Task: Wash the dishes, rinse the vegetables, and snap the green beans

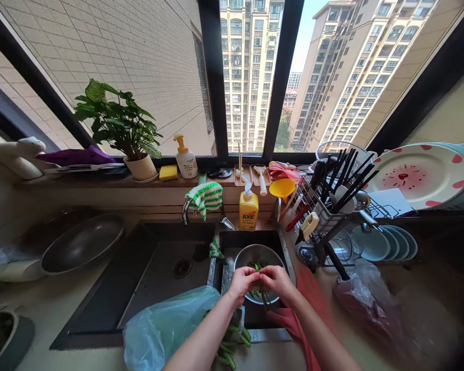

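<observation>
Above a metal bowl (241, 254) in the small right sink basin, my left hand (243, 283) and my right hand (278, 282) meet with their fingertips pinched on a green vegetable stem (263, 296). The stem hangs down between the two hands. Short green pieces (261, 262) lie inside the bowl, partly hidden by my fingers. Under my left forearm, more green stems (228, 355) stick out of a translucent plastic bag (166, 319) at the counter's front edge. A red plastic bag (303, 330) lies beneath my right forearm.
The wide dark basin (150, 278) is to the left, with a wok (83, 245) beyond it. A faucet (185, 208) draped with a striped cloth (205, 196) and a yellow soap bottle (248, 208) stand behind. A rack with chopsticks (346, 180) crowds the right.
</observation>
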Motion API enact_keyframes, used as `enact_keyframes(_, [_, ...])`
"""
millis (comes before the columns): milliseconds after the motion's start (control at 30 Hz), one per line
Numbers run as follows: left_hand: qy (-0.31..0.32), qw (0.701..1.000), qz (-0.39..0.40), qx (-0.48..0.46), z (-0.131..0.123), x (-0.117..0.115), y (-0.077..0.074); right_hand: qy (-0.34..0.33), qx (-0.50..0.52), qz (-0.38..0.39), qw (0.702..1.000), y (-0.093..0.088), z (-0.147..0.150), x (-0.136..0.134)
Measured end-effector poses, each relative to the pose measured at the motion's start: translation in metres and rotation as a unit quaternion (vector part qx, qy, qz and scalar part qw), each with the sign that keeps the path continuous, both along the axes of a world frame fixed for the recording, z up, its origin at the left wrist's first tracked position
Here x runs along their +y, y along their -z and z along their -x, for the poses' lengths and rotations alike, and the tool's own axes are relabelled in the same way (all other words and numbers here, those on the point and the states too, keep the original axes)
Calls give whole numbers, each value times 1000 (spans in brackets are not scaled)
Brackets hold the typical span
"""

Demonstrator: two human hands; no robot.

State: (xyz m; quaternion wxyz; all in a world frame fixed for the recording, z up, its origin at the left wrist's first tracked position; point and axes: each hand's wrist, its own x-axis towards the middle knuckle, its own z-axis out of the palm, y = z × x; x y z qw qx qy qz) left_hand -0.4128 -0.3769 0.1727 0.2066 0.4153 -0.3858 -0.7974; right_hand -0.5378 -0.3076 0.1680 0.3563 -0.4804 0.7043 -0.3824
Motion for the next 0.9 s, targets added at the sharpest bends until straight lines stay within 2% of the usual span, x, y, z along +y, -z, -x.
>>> enact_keyframes(167, [-10,999,37,7,3,6,7,-15,102,0,995,-7,0,3])
enact_keyframes(400, [-11,997,71,-21,6,8,17,33,152,8,988,-7,-11,5])
enact_keyframes(500, [4,997,74,-17,4,14,12,55,116,34,991,4,-9,2])
enact_keyframes(667, [67,992,107,18,1,23,-3,167,13,35,985,21,14,-3])
enact_keyframes(767, [51,993,106,8,3,16,-13,160,-41,31,986,20,25,-3])
enact_keyframes(900, [36,995,95,-23,4,-3,-18,110,-187,31,976,14,26,2])
